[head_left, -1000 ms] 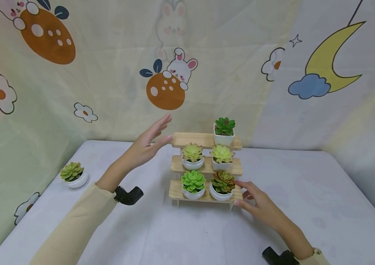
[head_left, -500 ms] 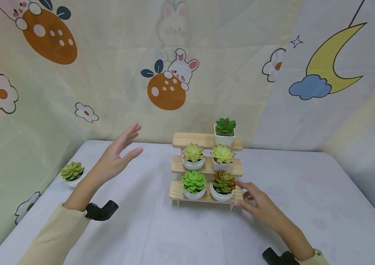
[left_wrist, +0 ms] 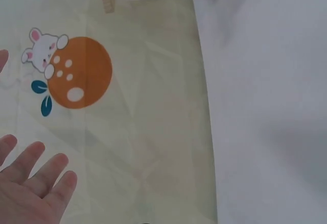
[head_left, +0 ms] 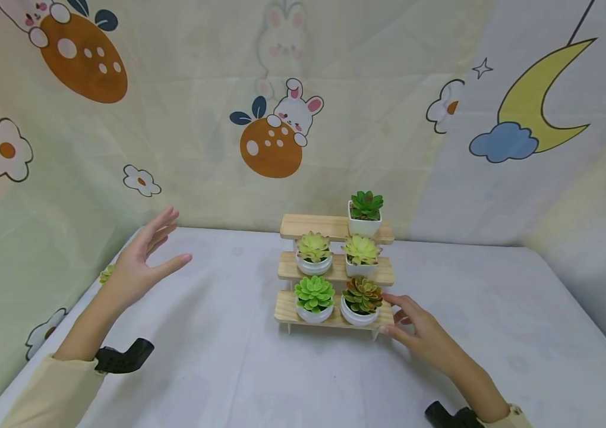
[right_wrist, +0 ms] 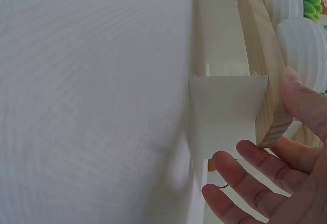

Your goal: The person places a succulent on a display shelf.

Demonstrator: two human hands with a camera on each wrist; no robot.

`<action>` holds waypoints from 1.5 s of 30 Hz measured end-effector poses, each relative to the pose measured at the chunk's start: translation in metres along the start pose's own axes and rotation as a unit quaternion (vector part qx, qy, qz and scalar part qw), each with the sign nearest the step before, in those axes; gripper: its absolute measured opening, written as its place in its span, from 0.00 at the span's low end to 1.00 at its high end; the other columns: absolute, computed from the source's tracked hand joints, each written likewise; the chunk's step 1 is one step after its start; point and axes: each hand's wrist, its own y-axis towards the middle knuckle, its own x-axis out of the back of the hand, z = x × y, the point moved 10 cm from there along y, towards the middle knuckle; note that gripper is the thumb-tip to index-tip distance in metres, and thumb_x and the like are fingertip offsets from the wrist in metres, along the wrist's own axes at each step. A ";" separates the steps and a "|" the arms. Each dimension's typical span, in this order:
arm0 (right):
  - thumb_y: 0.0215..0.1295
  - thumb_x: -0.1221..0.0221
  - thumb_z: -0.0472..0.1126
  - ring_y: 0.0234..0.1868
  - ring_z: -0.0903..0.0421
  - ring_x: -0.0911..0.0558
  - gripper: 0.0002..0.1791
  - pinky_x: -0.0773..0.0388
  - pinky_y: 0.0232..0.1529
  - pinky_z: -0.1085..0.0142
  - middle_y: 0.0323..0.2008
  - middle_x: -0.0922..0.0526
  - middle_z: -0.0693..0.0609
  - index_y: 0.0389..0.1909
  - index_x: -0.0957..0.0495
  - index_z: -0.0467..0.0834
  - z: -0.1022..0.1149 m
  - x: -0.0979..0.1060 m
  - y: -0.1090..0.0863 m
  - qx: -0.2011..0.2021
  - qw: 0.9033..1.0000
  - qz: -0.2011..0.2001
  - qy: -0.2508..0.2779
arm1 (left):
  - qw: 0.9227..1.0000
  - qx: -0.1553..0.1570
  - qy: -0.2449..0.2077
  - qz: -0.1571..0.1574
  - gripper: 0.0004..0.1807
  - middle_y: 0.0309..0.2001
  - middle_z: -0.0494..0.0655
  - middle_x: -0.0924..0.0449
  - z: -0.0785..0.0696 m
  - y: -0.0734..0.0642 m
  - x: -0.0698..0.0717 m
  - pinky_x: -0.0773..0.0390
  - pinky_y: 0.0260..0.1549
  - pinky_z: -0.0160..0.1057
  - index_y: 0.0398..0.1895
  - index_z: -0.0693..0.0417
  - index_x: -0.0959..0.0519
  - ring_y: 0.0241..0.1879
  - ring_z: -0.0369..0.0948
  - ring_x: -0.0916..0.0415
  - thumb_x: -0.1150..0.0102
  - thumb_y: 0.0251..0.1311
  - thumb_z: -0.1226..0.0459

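A three-tier wooden plant stand (head_left: 309, 226) stands on the white table. Its top board bears a dark green succulent (head_left: 365, 209) at the right. Two pale green succulents, one at left (head_left: 313, 248) and one at right (head_left: 362, 252), sit on the middle board. Below them are a bright green succulent (head_left: 315, 294) and a reddish-green succulent (head_left: 363, 296). My right hand (head_left: 415, 328) grips the bottom board's right end, thumb on the wood (right_wrist: 265, 66) beside a white pot. My left hand (head_left: 137, 270), fingers extended and holding nothing, is raised before a lone succulent (head_left: 106, 274), mostly hidden.
The white table (head_left: 474, 309) meets a patterned cloth backdrop (head_left: 196, 119) at its back edge. A black wrist camera sits on the left wrist (head_left: 123, 356), another at the right wrist (head_left: 453, 415).
My left hand has moved from beside the top board's left end leftward and down, and now covers most of the lone succulent. My right hand and the stand stay put.
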 end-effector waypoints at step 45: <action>0.60 0.39 0.47 0.41 0.58 0.21 0.30 0.22 0.42 0.61 0.58 0.26 0.43 0.61 0.35 0.41 -0.005 -0.002 -0.001 -0.036 0.999 0.019 0.000 | 0.970 0.218 0.066 -0.089 0.46 0.73 0.32 0.57 0.143 -0.068 0.072 0.45 0.59 0.16 0.73 0.31 0.59 0.72 0.44 0.55 0.40 0.59 0.54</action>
